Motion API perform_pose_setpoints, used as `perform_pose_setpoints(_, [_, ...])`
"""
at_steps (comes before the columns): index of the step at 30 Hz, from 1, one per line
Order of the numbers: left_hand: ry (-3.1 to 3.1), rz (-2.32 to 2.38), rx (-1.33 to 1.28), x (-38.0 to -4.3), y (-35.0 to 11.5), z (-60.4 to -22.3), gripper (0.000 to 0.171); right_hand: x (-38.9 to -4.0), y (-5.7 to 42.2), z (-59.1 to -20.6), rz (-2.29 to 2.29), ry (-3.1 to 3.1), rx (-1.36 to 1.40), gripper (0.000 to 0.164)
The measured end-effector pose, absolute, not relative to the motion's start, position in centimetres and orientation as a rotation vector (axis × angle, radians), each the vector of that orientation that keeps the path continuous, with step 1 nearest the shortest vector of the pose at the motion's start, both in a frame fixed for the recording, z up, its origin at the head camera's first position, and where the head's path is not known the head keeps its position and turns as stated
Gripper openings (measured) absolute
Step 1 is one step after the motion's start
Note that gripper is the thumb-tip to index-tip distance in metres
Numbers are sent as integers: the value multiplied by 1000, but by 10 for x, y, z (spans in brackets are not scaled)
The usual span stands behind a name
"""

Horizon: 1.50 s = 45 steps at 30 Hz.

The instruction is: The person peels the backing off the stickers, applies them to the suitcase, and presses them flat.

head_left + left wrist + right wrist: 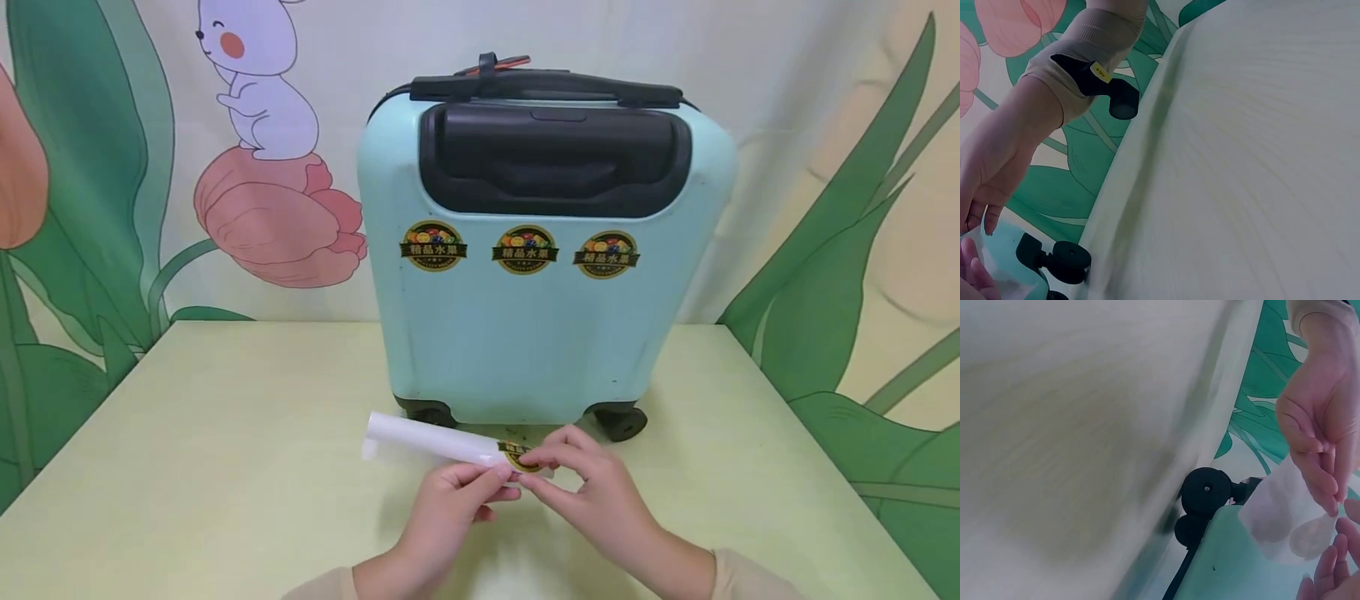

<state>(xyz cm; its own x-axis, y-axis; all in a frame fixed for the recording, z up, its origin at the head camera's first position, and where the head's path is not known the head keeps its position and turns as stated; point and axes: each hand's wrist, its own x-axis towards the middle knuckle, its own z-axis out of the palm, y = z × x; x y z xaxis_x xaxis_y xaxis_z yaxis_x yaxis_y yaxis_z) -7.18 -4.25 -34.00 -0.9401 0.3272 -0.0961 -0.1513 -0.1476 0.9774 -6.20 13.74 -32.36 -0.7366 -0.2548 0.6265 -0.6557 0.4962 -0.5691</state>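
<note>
In the head view, my left hand (452,510) pinches the near edge of a white, partly rolled sticker sheet (431,437) between thumb and fingers. A round black-and-gold sticker (513,453) lies at the sheet's right end. My right hand (596,492) pinches that sticker's edge with thumb and fingertips, close beside the left fingertips. In the right wrist view the sheet's translucent backing (1275,519) hangs from the left hand (1322,412). Behind the hands stands an upright mint-green suitcase (517,333), with three matching fruit stickers (525,250) in a row below its black handle recess.
The suitcase's black wheels (622,421) rest on the pale yellow-green table (225,442), just beyond the sheet. A black carry handle (555,83) tops the case. Behind it hangs a backdrop (277,200) printed with a rabbit, flowers and leaves.
</note>
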Motion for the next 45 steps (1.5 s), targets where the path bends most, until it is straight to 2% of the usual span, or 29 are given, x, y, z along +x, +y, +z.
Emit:
perform_pose_setpoints(30, [1867,2191,203,-69,-30,-338,30,-67,137,-322,1162,-2282,705,13])
perform_pose_setpoints(37, [1837,2269,230,-76,-14,-340,29,-75,152,-311,1117,-2383,637,17])
perform_pose_setpoints(45, [1896,2175,242,-64,-34,-339,27,-64,140,-317,1250,-2346,636,12])
